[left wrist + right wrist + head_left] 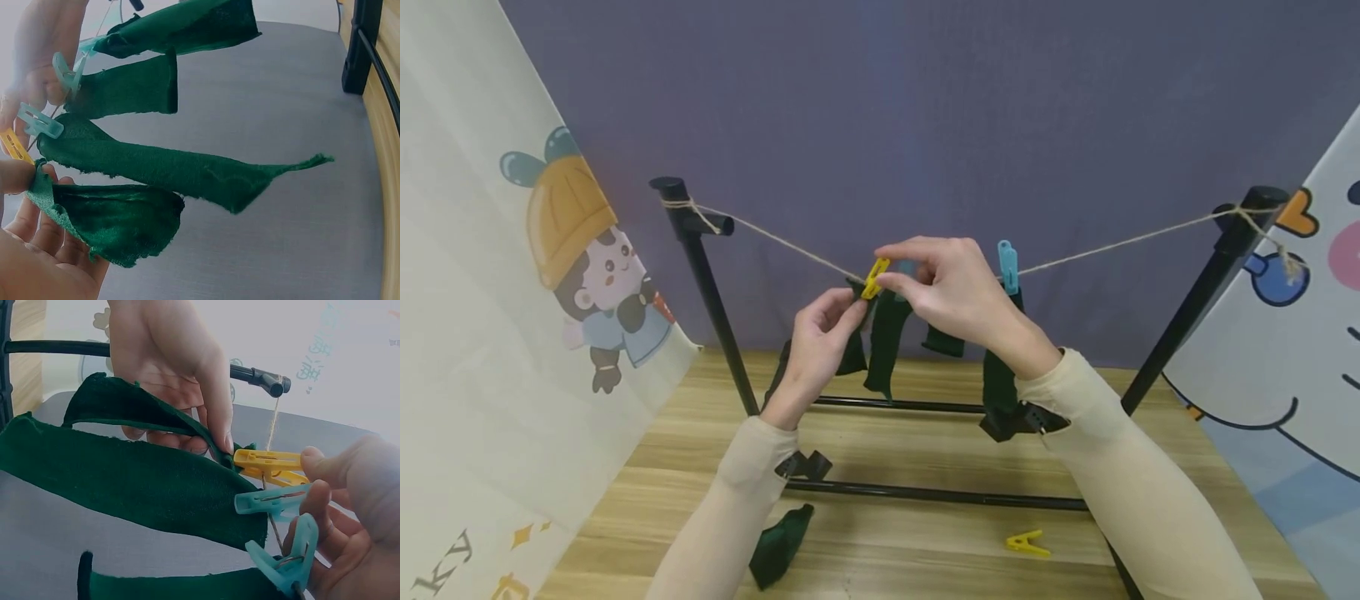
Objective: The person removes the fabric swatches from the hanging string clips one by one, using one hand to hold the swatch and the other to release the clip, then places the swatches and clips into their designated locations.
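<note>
My left hand pinches the upper edge of a dark green cloth piece against the twine. The thumb and forefinger of my right hand hold the handle end of a yellow clothespin, whose jaws are at the cloth's top edge and the twine. Beside it, a longer green strip hangs from a light blue clothespin. Another blue clothespin grips a shorter green piece. Farther right, a blue clothespin holds one more green strip.
The twine is tied between two black posts of a rack, with black crossbars low down. On the wooden table lie a loose green cloth piece at the front left and a yellow clothespin at the front right.
</note>
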A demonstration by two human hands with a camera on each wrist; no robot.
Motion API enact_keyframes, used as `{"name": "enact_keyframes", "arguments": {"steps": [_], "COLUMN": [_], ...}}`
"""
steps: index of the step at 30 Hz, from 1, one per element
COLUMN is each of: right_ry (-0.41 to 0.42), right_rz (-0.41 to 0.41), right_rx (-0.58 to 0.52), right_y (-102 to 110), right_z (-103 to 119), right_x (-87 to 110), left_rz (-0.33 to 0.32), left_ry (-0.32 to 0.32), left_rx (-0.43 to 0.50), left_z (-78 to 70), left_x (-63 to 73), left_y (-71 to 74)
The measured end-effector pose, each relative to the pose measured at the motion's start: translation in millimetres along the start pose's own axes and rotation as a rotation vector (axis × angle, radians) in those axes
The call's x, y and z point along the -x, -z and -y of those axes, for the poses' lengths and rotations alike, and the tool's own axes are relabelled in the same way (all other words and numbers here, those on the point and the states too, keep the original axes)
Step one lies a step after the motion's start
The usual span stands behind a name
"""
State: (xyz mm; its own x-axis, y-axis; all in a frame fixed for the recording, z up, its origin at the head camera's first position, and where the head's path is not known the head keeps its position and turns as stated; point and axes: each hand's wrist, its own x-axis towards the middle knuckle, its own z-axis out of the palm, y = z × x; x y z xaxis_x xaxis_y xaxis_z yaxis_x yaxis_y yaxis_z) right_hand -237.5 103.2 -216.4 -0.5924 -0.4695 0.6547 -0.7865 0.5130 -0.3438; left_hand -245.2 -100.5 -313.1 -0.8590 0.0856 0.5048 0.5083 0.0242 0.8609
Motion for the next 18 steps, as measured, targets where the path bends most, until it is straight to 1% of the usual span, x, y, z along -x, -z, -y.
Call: {"name": "enact_keyframes", "arguments": {"steps": [8, 14, 18], "right_ry": [0.038, 0.061, 0.059], "right_rz": [-0.074, -0.136, -0.162], "right_rx": [-0.020, -0.028, -0.027], "right_y": [-0.2, -0.8, 0.2], "right_z": [-0.8, -2.7, -2.3], "right_x": [1.6, 2.6, 3.6], "left_rz": [-0.019, -0.013, -0.013], "left_ry": [0.013, 0.030, 0.038], "left_rx": [-0.005, 0.001, 0.011], "left_z": [-1.2, 0.6, 0.9], "left_x": [0.3, 0.4, 0.5], "left_y": [-1.0, -0.8, -1.2]}}
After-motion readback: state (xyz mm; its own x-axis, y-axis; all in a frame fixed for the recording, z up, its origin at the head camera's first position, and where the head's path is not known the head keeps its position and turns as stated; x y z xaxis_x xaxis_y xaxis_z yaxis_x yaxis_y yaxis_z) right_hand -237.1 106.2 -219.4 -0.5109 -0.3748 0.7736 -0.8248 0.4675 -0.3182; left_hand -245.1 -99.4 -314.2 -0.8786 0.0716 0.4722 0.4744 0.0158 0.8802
